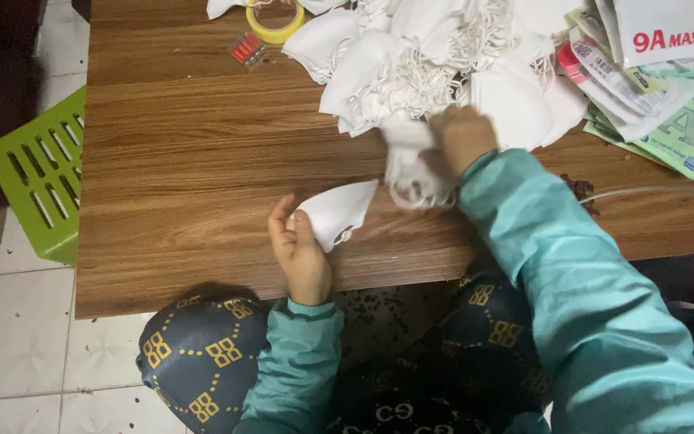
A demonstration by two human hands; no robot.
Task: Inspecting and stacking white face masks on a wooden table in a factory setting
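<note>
- Green slatted crate: on the tiled floor at far left, just beside the left edge of the table.
- Table: wood-grain top; left half bare from the near edge up to the far side, the widest free room in view.
- Small blister strip with red pieces: far side of the table, just left of a yellow tape roll.
- Left hand: near the front table edge, wrist in a teal sleeve, fingers upright; grip pinched narrow on the corner of a folded white mask that juts to the right, above the table top.
- Heap of white masks: top centre, ear loops tangled, reaching to the far edge.
- Right hand: arm stretched forward from lower right, hand at the heap's near edge; grip closed on a bunched white mask, motion-blurred, hanging toward the table.
- Flat packets: top right corner, overlapping rectangles; white with red print on top, green-and-white ones beneath, crowding the right edge.
</note>
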